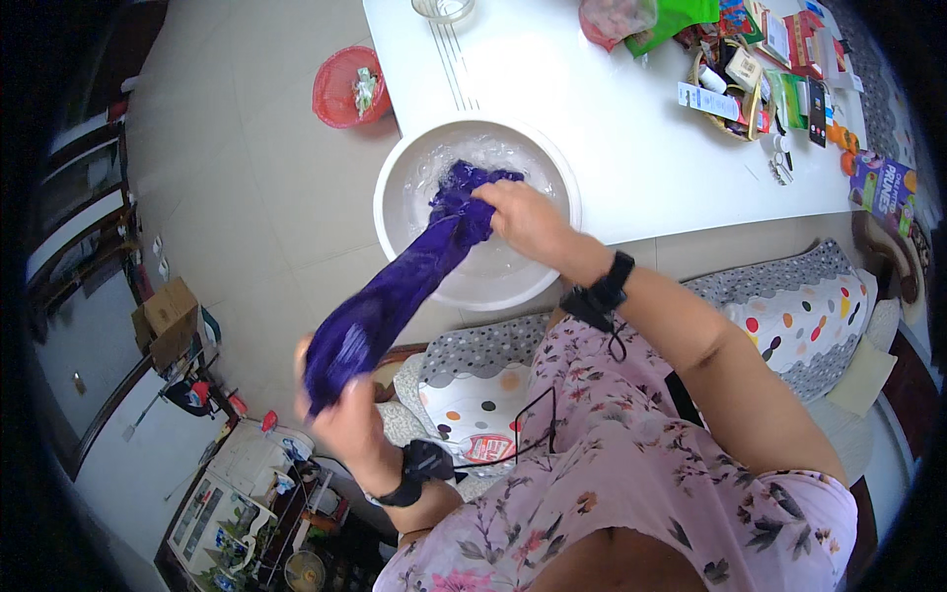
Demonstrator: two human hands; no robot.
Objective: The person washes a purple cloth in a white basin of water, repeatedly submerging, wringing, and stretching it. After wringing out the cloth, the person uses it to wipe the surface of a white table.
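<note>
A wet purple cloth (pixel 399 296) is stretched between my two hands. My left hand (pixel 348 422), somewhat blurred, grips its lower end at the lower left, outside the basin. My right hand (pixel 521 218) holds the cloth's bunched upper part over a round white basin (pixel 573 200). Part of that bunch lies in the clear, rippling water (pixel 488 144) in the basin. Both wrists wear black straps with small devices; a thin cable hangs from the left one.
The basin overhangs the corner of a white table (pixel 592 170). A red plastic bin (pixel 348 89) stands on the floor at the table's left. A glass bowl (pixel 444 9), plastic bags, a filled wicker basket (pixel 729 126) and a phone (pixel 817 111) are on the table. A covered sofa (pixel 481 392) is below.
</note>
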